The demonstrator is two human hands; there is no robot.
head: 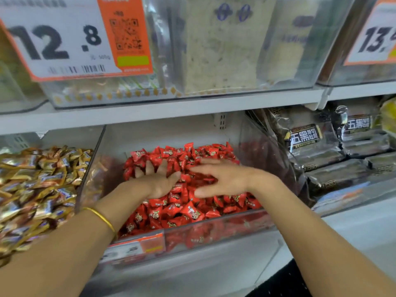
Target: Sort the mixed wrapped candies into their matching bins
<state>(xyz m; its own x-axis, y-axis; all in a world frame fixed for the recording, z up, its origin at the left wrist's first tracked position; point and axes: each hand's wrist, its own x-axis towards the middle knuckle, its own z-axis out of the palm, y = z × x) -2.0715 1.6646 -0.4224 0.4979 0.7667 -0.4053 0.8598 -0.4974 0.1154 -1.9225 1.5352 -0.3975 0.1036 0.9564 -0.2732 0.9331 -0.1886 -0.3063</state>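
Note:
A clear plastic bin (pixel 214 229) in the middle of the lower shelf is heaped with red wrapped candies (pixel 182 207). My left hand (pixel 157 181) lies flat on the heap, fingers spread and pointing away from me. My right hand (pixel 216 179) hovers over or rests on the heap just to the right, fingers straight and pointing left; it is blurred. Neither hand holds a candy that I can see. A second bin at the left holds gold and brown wrapped candies (pixel 38 189).
Dark packaged bread loaves (pixel 325 151) fill the shelf section at the right. The upper shelf (pixel 150 112) carries clear bins with pale snacks and orange price tags (pixel 70 37). A clear divider wall (pixel 90 166) separates the red and gold bins.

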